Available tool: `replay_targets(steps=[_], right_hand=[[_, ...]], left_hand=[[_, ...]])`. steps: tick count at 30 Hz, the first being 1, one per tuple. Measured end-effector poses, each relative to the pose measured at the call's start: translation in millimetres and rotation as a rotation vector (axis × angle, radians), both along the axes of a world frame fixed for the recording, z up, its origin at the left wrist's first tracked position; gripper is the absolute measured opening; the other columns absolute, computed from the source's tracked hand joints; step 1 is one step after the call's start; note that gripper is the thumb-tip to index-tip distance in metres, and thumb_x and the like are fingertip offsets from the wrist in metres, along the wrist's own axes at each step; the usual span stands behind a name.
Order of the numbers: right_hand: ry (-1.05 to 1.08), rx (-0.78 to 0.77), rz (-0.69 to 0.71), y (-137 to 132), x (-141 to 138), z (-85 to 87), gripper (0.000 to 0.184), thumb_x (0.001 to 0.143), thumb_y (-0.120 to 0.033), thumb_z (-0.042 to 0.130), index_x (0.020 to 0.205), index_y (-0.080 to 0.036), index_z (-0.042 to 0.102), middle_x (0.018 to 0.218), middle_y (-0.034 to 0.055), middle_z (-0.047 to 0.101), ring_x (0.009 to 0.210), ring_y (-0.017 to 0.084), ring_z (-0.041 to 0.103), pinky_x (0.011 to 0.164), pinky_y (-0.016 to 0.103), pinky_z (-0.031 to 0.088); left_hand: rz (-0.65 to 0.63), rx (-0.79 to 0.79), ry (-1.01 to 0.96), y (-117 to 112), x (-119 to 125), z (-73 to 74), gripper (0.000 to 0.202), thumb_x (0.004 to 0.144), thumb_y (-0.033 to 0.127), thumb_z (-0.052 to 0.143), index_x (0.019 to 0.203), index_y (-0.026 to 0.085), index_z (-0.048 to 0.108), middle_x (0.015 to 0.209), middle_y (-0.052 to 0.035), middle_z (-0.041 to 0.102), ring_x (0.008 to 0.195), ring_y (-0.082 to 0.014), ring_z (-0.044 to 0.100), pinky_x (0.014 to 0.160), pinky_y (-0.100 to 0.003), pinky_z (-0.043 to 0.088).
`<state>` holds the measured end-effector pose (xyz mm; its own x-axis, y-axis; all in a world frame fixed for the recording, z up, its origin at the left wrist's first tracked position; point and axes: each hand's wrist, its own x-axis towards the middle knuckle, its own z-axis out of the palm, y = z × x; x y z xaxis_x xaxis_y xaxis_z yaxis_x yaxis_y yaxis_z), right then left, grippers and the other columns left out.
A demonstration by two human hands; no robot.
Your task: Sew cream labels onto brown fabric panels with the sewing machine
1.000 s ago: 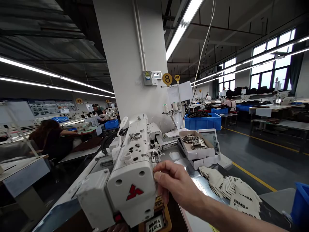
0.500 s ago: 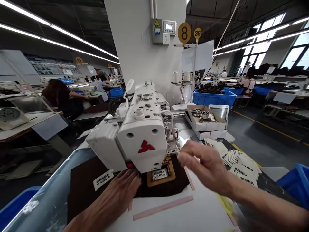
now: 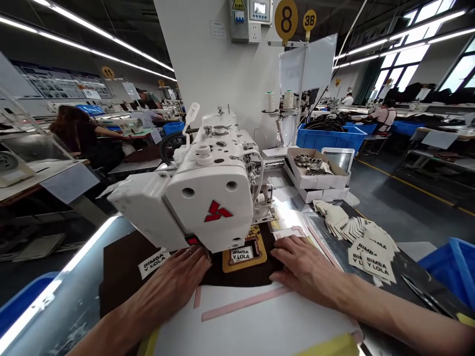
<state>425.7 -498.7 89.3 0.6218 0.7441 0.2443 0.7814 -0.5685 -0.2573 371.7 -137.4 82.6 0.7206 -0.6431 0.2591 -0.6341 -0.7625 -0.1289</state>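
Observation:
A white sewing machine (image 3: 210,183) stands over a dark brown fabric panel (image 3: 122,282). Beneath its head, a gold-coloured clamp frame (image 3: 230,266) surrounds a white label (image 3: 241,254) printed BIMBA Y LOLA. My left hand (image 3: 180,279) lies flat on the panel left of the frame, fingers stretched out, their tips close under the machine head. Beside its wrist a second, loose label (image 3: 152,264) rests on the fabric. To the frame's right, my right hand (image 3: 302,269) lies with fingers spread at the panel's edge. Under the panel is a white sheet (image 3: 237,329) with pink strips (image 3: 247,302).
Fanned-out labels (image 3: 371,252) and dark scissors (image 3: 423,292) lie on the table at right. Behind them stands a cardboard box (image 3: 291,163) of small pieces. Blue bins (image 3: 456,262) flank the table. Thread cones (image 3: 269,102) stand behind the machine. Other people work farther back.
My right hand has come down from above the panel's right side onto its edge, its curled fingers now spread. My left hand stays on the panel. The camera view has shifted.

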Motion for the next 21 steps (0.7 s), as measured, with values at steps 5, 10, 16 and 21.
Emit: replay_targets(steps=[5, 10, 16, 21], right_hand=[[-0.057, -0.006, 0.002, 5, 11, -12.8, 0.017, 0.107, -0.02, 0.059, 0.104, -0.02, 0.075, 0.111, 0.0095, 0.07, 0.099, 0.026, 0.064, 0.091, 0.045, 0.051], [-0.086, 0.0, 0.007, 7, 27, -20.1, 0.022, 0.111, -0.022, 0.053, 0.106, -0.021, 0.074, 0.116, 0.009, 0.069, 0.101, 0.024, 0.063, 0.093, 0.043, 0.047], [-0.116, -0.006, -0.051, 9, 49, -20.3, 0.026, 0.112, -0.023, 0.052, 0.097, -0.021, 0.073, 0.109, 0.0069, 0.071, 0.099, 0.022, 0.062, 0.09, 0.038, 0.044], [-0.152, -0.038, -0.156, 20, 58, -17.8, 0.025, 0.11, -0.019, 0.054, 0.091, -0.019, 0.07, 0.1, 0.0065, 0.07, 0.09, 0.022, 0.06, 0.086, 0.036, 0.04]], left_hand=[[0.024, 0.037, -0.074, 8, 6, -7.3, 0.025, 0.109, 0.008, 0.037, 0.104, 0.017, 0.06, 0.096, -0.0072, 0.065, 0.083, -0.0233, 0.062, 0.071, -0.036, 0.042], [0.035, 0.083, -0.109, 20, 17, -13.5, 0.034, 0.102, -0.001, 0.035, 0.09, 0.018, 0.061, 0.076, -0.0041, 0.06, 0.061, -0.0209, 0.055, 0.055, -0.034, 0.032], [0.034, 0.087, -0.113, 12, 13, -11.8, 0.03, 0.105, 0.005, 0.04, 0.095, 0.017, 0.065, 0.085, -0.0067, 0.065, 0.073, -0.0235, 0.061, 0.063, -0.035, 0.041], [0.083, 0.023, -0.137, -2, 9, -12.2, 0.025, 0.11, 0.014, 0.045, 0.094, 0.017, 0.064, 0.091, -0.0068, 0.065, 0.082, -0.0227, 0.064, 0.072, -0.036, 0.047]])
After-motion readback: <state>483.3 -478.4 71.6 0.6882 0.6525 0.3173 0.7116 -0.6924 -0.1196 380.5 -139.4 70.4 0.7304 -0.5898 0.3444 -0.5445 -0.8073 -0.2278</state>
